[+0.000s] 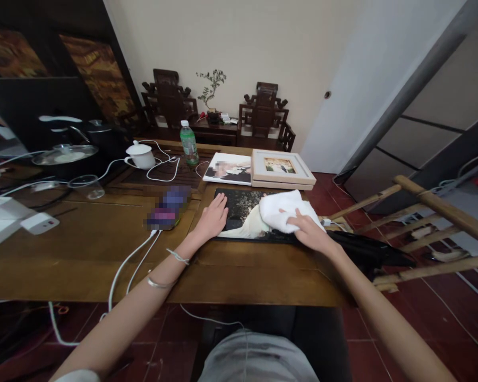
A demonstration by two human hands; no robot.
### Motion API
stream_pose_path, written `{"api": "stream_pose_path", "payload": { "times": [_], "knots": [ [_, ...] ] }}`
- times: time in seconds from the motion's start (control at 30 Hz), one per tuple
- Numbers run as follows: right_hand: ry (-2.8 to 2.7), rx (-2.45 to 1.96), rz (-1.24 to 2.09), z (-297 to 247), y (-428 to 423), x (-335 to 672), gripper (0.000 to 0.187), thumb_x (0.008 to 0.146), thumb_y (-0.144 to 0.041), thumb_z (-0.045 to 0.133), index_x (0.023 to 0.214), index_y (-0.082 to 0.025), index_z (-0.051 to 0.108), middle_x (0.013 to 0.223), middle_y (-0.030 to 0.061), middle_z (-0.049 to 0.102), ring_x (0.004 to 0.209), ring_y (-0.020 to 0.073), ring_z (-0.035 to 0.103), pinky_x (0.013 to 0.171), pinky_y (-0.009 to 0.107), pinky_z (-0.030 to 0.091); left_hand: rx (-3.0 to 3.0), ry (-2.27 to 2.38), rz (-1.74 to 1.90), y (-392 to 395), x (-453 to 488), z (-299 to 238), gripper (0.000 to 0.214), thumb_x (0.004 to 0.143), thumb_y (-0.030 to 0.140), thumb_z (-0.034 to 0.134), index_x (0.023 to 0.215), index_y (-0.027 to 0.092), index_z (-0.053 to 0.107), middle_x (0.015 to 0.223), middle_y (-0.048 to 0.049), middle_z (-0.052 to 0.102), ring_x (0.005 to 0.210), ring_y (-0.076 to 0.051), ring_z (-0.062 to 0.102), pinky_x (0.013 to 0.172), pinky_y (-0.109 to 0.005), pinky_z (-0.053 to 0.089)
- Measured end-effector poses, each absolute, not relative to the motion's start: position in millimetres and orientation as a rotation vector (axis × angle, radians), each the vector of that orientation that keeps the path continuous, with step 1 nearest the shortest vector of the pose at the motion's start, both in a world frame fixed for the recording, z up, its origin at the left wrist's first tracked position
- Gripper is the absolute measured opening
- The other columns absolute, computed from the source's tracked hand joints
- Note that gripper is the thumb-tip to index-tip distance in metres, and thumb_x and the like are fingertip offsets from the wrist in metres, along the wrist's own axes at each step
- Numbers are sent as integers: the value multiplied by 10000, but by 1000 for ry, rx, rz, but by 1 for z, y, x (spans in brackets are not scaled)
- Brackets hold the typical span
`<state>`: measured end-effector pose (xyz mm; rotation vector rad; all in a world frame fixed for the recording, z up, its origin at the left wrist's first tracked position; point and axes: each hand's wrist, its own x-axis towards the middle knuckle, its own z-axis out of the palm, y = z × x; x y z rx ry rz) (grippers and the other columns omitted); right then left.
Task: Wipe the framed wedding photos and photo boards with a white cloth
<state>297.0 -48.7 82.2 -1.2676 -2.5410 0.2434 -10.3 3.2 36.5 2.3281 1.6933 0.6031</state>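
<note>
Our grey-white shirt (258, 358) is showing closest to us, with the counter's (242, 278) near edge running just beyond it. We are reaching both forearms out over the wood, and two bracelets (159, 285) are circling our left wrist and forearm. Our left grip (214, 216) is lying flat and unclenched, its fingers resting on the left end of a dark panel (242, 217). Our right grip (307, 229) is grasping a white cloth (284, 206), which is bunching over the panel's right part and hiding it. The panel itself is lying flat on the counter in front of us, showing a pale dress against black.

Just behind it, a white print (228, 168) and a pale frame (281, 165) are lying side by side, the frame standing thicker. To the left we are seeing a blurred phone (167, 208) with white cables (121, 265) joining its near end. Farther back, a green-labelled bottle (188, 144) is standing upright, and left of it a lidded cup (141, 157), a clear cup (86, 187) and a pot (66, 157) are sitting. Beyond the counter, two dark chairs (265, 109) are flanking a small plant (213, 87).
</note>
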Motion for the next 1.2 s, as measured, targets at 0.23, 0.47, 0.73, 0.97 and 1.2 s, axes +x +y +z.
{"api": "stream_pose_path", "payload": {
  "times": [0.23,0.47,0.73,0.97,1.2],
  "knots": [
    [-2418,-1269,155,82,31,296,426,614,-82,362,887,-179,675,908,55,739,887,244,640,1007,428,402,2307,1671,608,4,-12,37,483,979,254,295,1437,123,372,1547,-150,293,1440,-260,251,1083,-535,342],
    [-2467,-1304,173,82,2,291,421,629,-42,352,879,-198,653,967,61,737,954,259,654,1064,500,345,2301,1678,606,4,-12,38,485,980,258,285,1439,128,375,1547,-143,298,1439,-259,257,1087,-517,347],
    [-2643,-1278,269,82,-112,291,464,590,18,367,911,-203,618,1491,97,410,1381,262,370,1154,577,193,2325,1680,659,4,-10,34,485,974,254,294,1435,128,377,1539,-150,314,1435,-258,266,1078,-505,360],
    [-2670,-1213,328,89,-87,277,478,617,29,350,936,-197,625,1341,101,583,1371,236,390,1153,542,219,2317,1680,661,5,-10,33,479,978,256,297,1427,116,388,1538,-156,313,1438,-249,258,1084,-504,348],
    [-2533,-1296,149,89,10,261,471,617,-32,371,948,-178,672,983,80,734,948,280,653,992,428,410,2306,1666,618,4,-10,37,483,981,258,297,1440,127,368,1544,-158,298,1444,-253,241,1079,-531,343]
  ]
}}
